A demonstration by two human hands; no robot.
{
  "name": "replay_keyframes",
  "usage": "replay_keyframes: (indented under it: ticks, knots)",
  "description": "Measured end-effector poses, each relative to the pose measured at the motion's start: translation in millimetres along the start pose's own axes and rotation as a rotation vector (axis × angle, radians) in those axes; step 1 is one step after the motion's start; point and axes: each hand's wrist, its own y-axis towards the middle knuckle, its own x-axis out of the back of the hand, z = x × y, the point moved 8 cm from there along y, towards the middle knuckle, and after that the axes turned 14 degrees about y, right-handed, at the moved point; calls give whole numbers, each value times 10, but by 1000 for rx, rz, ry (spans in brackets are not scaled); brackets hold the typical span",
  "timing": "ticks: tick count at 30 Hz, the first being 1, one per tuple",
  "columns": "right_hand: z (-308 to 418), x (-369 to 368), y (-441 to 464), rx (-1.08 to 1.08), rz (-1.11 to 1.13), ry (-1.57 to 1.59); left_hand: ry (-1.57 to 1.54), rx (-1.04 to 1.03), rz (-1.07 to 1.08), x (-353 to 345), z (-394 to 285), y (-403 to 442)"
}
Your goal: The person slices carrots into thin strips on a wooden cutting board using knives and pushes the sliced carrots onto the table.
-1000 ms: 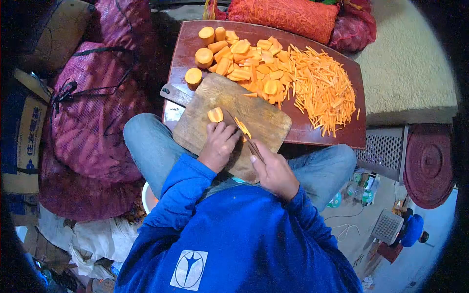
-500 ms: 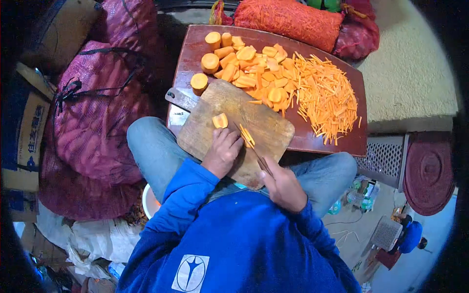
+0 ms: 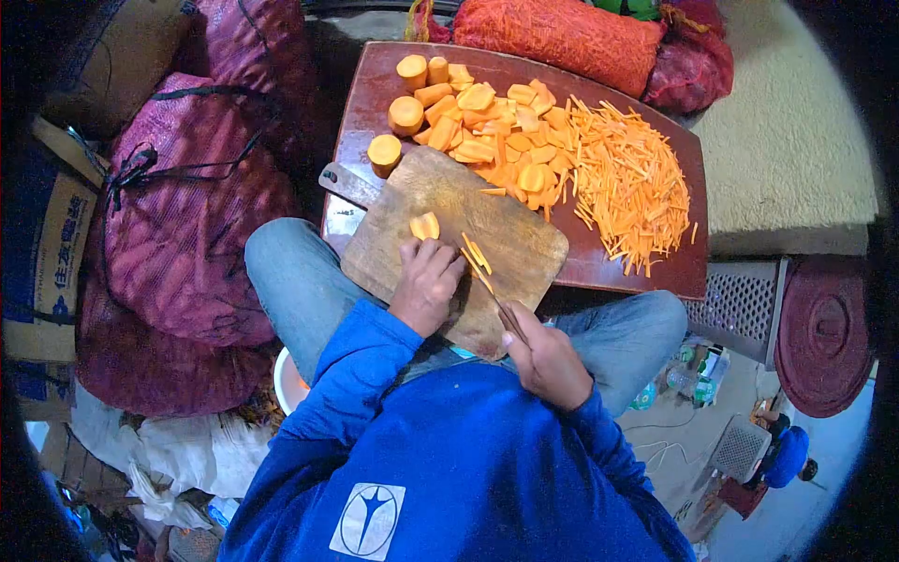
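Observation:
My left hand [image 3: 430,283] is closed on the wooden cutting board [image 3: 515,239], its curled fingertips pressing a short stack of carrot slices [image 3: 424,226]. In my right hand [image 3: 551,363] is a knife [image 3: 510,320], gripped by its handle. The blade, seen nearly edge-on, points up the board just right of my left fingers. Thin carrot sticks [image 3: 476,251] lie beside the blade. Beyond the board are a heap of carrot slices [image 3: 501,122], several thick carrot chunks [image 3: 405,115] and a pile of carrot sticks [image 3: 632,183].
The board rests over my lap and the edge of a red table [image 3: 693,272]. A flat metal tool [image 3: 348,184] sticks out from its left side. Mesh sacks [image 3: 187,215] stand at left, another sack [image 3: 562,42] behind the table. A white bowl [image 3: 287,382] is by my leg.
The carrot sticks by the blade have shifted slightly and fanned apart. The knife has moved a little to the right of the slices. My left hand keeps its place.

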Motion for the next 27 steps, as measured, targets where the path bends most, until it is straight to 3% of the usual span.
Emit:
replay_keyframes:
  ticks: [2,4,10,23,25,27]
  knots:
    - [57,-19,58,35,-32,-21,5,7,-1,28,-5,20]
    - [-6,-50,181,-209,47,-38,12,11,-1,31,-34,31]
    - [40,52,-84,-34,8,68,-23,31,-22,47,0,18]
    - [-55,-9,22,-82,2,99,20,64,15,24,-11,36]
    - [-110,-54,120,-168,43,18,27,93,9,34,18,43]
    - [-41,7,81,-81,-17,92,12,81,-20,96,56,45]
